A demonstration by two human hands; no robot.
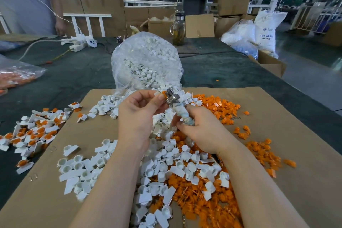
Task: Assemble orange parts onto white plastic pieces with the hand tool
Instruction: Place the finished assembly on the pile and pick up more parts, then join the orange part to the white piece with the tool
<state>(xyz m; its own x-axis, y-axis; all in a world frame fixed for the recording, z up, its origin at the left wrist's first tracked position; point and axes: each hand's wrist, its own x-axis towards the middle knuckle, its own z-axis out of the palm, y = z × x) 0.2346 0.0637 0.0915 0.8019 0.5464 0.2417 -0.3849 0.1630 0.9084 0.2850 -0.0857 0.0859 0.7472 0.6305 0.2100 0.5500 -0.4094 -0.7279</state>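
Orange and white plastic covered most of the cardboard sheet [277, 181] on which the work was laid out. A white plastic piece [157, 94] with an orange part [163, 93] at its cup was pinched between the thumb and fingers of the left hand [140, 109], raised above the middle of the sheet. The hand tool [180, 109], its handle wrapped in pale tape and its head of bright metal, was gripped by the curled fingers of the right hand [196, 126], and its head was held against the orange part; whether the part was fully seated could not be told.

A pile of finished pieces [33, 135], white with orange centres, lay at nine o'clock from the hands, partly off the sheet on the dark green cloth [231, 68]. Far more was judged to be left: loose white pieces [166, 163] (small cups with flat tabs, smooth and hard-looking) were heaped at six o'clock, and loose orange parts [227, 111], small and knobbly, were spread from three round to five o'clock. A clear bag [146, 61] of white pieces, spilling open, stood at twelve o'clock, and a bag of orange parts [16, 77] lay at ten o'clock. The task was judged to be at an early stage.
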